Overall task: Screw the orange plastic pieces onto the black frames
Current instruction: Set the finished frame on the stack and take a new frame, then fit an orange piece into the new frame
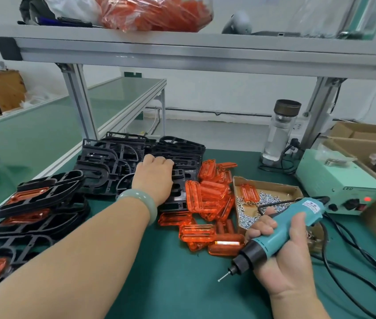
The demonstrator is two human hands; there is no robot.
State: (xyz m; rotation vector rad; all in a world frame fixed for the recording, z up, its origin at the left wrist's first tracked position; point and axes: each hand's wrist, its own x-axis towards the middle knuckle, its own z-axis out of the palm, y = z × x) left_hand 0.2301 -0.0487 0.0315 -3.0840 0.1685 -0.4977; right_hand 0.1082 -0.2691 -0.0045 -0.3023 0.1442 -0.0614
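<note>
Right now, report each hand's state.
Left hand: on a black frame, fingers hidden; grip cannot be told.
Right hand: closed around the teal electric screwdriver.

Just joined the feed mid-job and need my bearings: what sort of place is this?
Most likely a small-factory assembly bench: an aluminium-framed shelf over a green mat, a corded electric screwdriver in the right hand, and piles of black frames and orange plastic pieces beside a cardboard tray of screws.

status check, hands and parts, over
Left hand on black frames, grip unclear. Right hand grips electric screwdriver, bit in air. Orange pieces loose beside frames; nothing blocking.
</note>
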